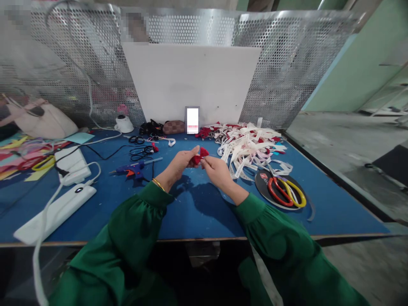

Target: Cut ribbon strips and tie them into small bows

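A small red fabric bow point(203, 153) is held up over the middle of the blue table. My left hand point(181, 163) pinches its left side between thumb and fingers. On the right side, my right hand point(217, 171) has its thumb and fingertips closed at the lower edge of the bow. Both hands meet at the bow, and my fingers cover part of it. A blue glue gun point(134, 170) lies on the table left of my left hand. Scissors with red and yellow handles point(288, 192) rest on a dark round disc point(263, 187) to the right.
White and red ribbon scraps point(248, 142) are heaped at the back right of the blue table point(197, 221). A lit phone point(192, 120) leans on a white board point(194, 80). Power strips point(57, 212), cables, coloured sheets and a handbag point(47, 119) occupy the left.
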A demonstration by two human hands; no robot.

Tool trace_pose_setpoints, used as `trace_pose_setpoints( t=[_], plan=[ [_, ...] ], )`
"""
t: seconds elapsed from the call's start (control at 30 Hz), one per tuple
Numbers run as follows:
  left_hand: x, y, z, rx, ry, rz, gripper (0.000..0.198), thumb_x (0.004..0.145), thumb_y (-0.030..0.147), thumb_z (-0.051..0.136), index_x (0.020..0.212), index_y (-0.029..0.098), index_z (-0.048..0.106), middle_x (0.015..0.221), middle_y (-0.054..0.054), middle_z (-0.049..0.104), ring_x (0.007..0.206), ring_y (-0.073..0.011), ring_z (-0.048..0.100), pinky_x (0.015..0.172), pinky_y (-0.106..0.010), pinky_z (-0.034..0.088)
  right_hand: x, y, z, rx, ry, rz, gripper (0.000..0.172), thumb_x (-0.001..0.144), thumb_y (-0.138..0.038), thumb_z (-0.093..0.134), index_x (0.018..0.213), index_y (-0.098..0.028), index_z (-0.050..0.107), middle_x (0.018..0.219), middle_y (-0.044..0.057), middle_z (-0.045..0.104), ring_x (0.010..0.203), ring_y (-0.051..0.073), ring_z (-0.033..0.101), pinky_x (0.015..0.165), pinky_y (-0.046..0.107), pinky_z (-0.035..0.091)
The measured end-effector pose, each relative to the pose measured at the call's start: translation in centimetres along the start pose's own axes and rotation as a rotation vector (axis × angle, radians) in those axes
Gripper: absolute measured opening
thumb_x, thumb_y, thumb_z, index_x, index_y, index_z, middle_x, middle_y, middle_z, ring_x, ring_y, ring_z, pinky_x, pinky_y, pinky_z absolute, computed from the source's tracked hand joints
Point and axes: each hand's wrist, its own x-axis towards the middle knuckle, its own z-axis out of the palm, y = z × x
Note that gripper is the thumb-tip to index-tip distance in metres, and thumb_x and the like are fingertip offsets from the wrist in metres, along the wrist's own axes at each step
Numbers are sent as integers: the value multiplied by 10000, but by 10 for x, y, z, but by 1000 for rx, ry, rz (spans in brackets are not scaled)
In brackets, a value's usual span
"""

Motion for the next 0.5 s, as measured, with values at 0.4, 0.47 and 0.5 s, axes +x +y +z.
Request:
trace_pose_setpoints(
  t=[0.4, 0.47, 0.5],
  plan=[
    [-8, 11, 1, 304, -19, 181, 427, 623, 533, 797, 573, 155, 605, 483, 15, 538, 503, -90, 446, 535, -237, 344, -1, -9, -10, -301, -41, 21, 316, 1004, -300, 422, 858, -196, 682, 909, 62, 730, 801, 174, 602, 631, 297, 251],
    [-9, 11, 2, 342, -25, 193, 432, 634, 549, 776, 582, 157, 603, 483, 13, 543, 496, -95, 454, 526, -238, 333, -1, -10, -11, -323, -50, 42, 329, 1006, -306, 414, 857, -193, 684, 907, 66, 734, 798, 177, 606, 622, 305, 239],
    [-9, 11, 2, 346, -33, 194, 432, 639, 554, 768, 588, 158, 605, 487, 11, 548, 494, -97, 458, 524, -239, 332, -1, -10, -11, -331, -49, 51, 338, 1008, -308, 408, 851, -191, 684, 901, 69, 734, 795, 179, 608, 620, 307, 237]
  ],
)
